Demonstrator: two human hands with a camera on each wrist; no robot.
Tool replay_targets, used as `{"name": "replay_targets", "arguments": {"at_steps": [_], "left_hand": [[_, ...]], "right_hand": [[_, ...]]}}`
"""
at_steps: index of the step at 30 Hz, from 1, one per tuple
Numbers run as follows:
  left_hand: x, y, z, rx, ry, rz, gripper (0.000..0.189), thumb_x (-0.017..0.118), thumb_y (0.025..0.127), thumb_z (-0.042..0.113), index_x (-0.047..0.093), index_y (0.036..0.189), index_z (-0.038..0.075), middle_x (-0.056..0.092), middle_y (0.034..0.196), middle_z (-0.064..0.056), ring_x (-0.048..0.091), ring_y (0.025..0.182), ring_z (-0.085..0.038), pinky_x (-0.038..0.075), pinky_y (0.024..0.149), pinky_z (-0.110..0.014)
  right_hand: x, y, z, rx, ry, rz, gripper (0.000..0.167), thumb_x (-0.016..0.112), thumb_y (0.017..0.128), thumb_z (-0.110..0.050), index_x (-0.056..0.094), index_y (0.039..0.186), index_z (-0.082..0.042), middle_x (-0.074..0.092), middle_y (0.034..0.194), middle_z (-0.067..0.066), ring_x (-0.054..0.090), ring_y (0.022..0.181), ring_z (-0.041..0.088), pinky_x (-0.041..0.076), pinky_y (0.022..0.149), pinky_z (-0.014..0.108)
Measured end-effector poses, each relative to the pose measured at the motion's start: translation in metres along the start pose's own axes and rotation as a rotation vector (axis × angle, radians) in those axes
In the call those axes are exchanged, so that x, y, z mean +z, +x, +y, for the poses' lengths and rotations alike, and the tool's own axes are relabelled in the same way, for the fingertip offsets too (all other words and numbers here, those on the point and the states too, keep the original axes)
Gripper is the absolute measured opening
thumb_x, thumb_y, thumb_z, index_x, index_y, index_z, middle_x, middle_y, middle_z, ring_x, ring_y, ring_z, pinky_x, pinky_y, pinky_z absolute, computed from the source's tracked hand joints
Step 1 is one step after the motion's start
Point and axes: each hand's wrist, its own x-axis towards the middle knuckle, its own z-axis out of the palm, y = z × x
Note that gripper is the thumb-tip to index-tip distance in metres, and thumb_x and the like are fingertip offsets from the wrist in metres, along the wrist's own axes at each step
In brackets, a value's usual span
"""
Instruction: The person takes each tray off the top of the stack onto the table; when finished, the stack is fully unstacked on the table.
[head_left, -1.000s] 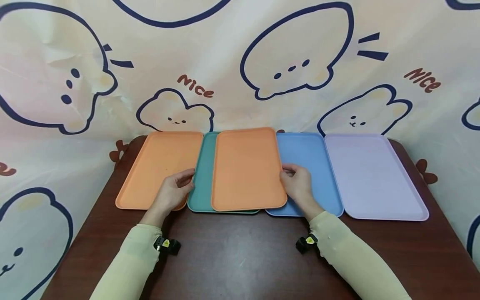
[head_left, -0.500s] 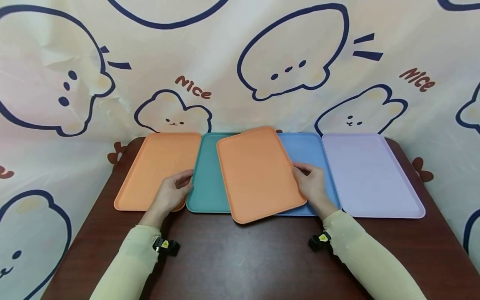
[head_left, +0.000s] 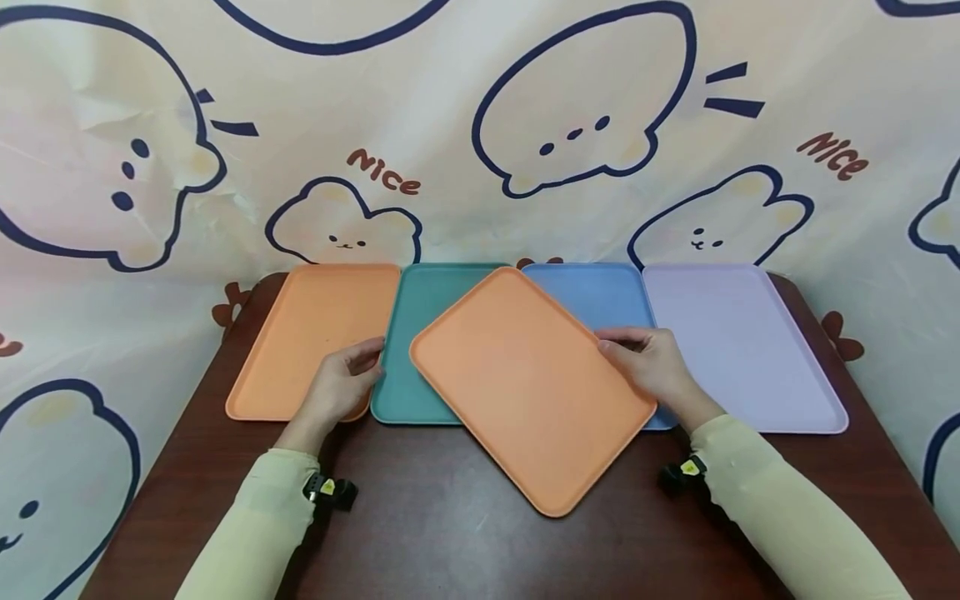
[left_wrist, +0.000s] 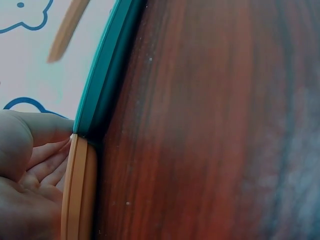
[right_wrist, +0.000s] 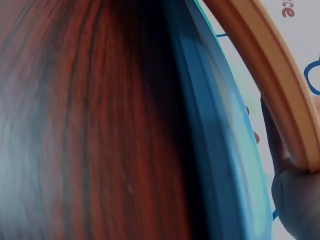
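Observation:
My right hand (head_left: pixel 651 365) grips the right edge of an orange tray (head_left: pixel 532 383), turned askew above the green and blue trays. In the right wrist view this orange tray (right_wrist: pixel 280 85) stands apart above the blue rim, the thumb at its edge. My left hand (head_left: pixel 345 383) reaches over a second orange tray (head_left: pixel 322 325), thumb and fingertips at the left edge of the green tray (head_left: pixel 408 367). The left wrist view shows the thumb (left_wrist: pixel 45 127) meeting the green rim (left_wrist: pixel 102 75). The raised tray hides parts of the green tray and the blue tray (head_left: pixel 600 292).
A lilac tray (head_left: pixel 742 350) lies at the right end of the row, beside the blue one. The trays lie on a dark brown wooden table (head_left: pixel 420 533). Behind it hangs a cream cloth (head_left: pixel 450 100) printed with cartoon outlines.
My right hand has moved right, swinging the held orange tray from nearly straight to a diagonal, its lower corner nearer me. More of the green tray shows. My left hand stays in place.

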Motion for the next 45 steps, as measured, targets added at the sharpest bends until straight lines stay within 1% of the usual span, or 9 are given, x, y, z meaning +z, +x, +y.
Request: {"name": "replay_targets", "arguments": {"at_steps": [5, 9, 17, 22, 28, 33, 37, 41, 45], "left_hand": [[-0.001, -0.001, 0.002, 0.011, 0.005, 0.000, 0.052, 0.060, 0.109, 0.007, 0.051, 0.160, 0.005, 0.050, 0.165, -0.020, 0.049, 0.153, -0.038, 0.045, 0.122, -0.051], [-0.002, -0.001, 0.002, 0.023, 0.011, 0.001, 0.052, 0.060, 0.109, 0.006, 0.051, 0.160, 0.003, 0.051, 0.165, -0.021, 0.050, 0.152, -0.039, 0.045, 0.121, -0.051], [-0.002, 0.000, -0.001, 0.029, 0.034, 0.008, 0.052, 0.061, 0.109, 0.005, 0.051, 0.160, 0.002, 0.051, 0.164, -0.022, 0.052, 0.151, -0.039, 0.049, 0.118, -0.047], [-0.002, 0.000, -0.001, 0.025, 0.041, 0.005, 0.052, 0.060, 0.109, 0.007, 0.051, 0.160, 0.003, 0.051, 0.164, -0.021, 0.050, 0.152, -0.039, 0.049, 0.118, -0.047], [-0.003, 0.000, 0.001, 0.023, 0.041, 0.004, 0.052, 0.061, 0.109, 0.008, 0.051, 0.160, 0.004, 0.051, 0.164, -0.021, 0.049, 0.153, -0.040, 0.046, 0.120, -0.054], [-0.003, 0.000, 0.001, 0.034, 0.041, 0.005, 0.052, 0.061, 0.109, 0.007, 0.051, 0.159, 0.002, 0.052, 0.163, -0.022, 0.050, 0.152, -0.040, 0.046, 0.120, -0.054], [-0.003, 0.000, 0.000, 0.036, 0.045, 0.001, 0.052, 0.062, 0.109, 0.007, 0.052, 0.159, 0.002, 0.053, 0.163, -0.021, 0.051, 0.151, -0.040, 0.047, 0.119, -0.052], [-0.003, 0.000, 0.001, 0.032, 0.037, -0.005, 0.052, 0.062, 0.109, 0.008, 0.051, 0.160, 0.003, 0.053, 0.163, -0.021, 0.051, 0.152, -0.039, 0.047, 0.119, -0.051], [-0.003, 0.000, 0.001, 0.028, 0.027, -0.008, 0.052, 0.062, 0.109, 0.009, 0.051, 0.160, 0.004, 0.052, 0.164, -0.021, 0.050, 0.153, -0.039, 0.046, 0.120, -0.052]], "right_hand": [[-0.007, -0.002, -0.004, -0.023, 0.002, -0.103, 0.029, 0.081, 0.099, -0.022, 0.083, 0.118, -0.001, 0.084, 0.103, 0.012, 0.075, 0.076, 0.008, 0.062, 0.065, 0.027], [-0.010, -0.004, -0.007, -0.077, -0.002, -0.170, 0.023, 0.082, 0.097, -0.016, 0.084, 0.115, -0.001, 0.084, 0.101, 0.006, 0.075, 0.074, 0.009, 0.061, 0.063, 0.028], [-0.005, -0.009, -0.014, -0.088, 0.044, -0.352, 0.019, 0.078, 0.099, -0.011, 0.083, 0.113, 0.001, 0.084, 0.094, 0.011, 0.076, 0.067, 0.016, 0.062, 0.059, 0.033], [0.004, -0.014, -0.016, -0.154, 0.062, -0.436, 0.014, 0.078, 0.097, -0.004, 0.084, 0.109, 0.001, 0.083, 0.095, 0.016, 0.076, 0.069, 0.012, 0.062, 0.059, 0.030], [0.015, -0.021, -0.014, -0.269, 0.025, -0.499, 0.013, 0.080, 0.095, -0.002, 0.086, 0.105, -0.003, 0.084, 0.098, 0.013, 0.075, 0.076, 0.006, 0.061, 0.064, 0.026], [0.022, -0.026, -0.016, -0.293, -0.003, -0.571, 0.013, 0.080, 0.097, -0.007, 0.087, 0.107, -0.010, 0.084, 0.100, 0.005, 0.073, 0.076, 0.007, 0.061, 0.065, 0.027], [0.027, -0.030, -0.018, -0.359, -0.055, -0.605, 0.015, 0.077, 0.099, -0.008, 0.086, 0.111, -0.011, 0.083, 0.105, 0.003, 0.073, 0.086, 0.005, 0.061, 0.075, 0.026], [0.033, -0.033, -0.019, -0.452, -0.130, -0.609, 0.017, 0.075, 0.101, -0.007, 0.085, 0.114, -0.011, 0.081, 0.107, 0.001, 0.071, 0.094, 0.005, 0.060, 0.085, 0.027], [0.039, -0.035, -0.019, -0.523, -0.185, -0.595, 0.018, 0.074, 0.101, -0.005, 0.085, 0.114, -0.011, 0.080, 0.106, -0.001, 0.070, 0.096, 0.006, 0.060, 0.086, 0.028]]}}
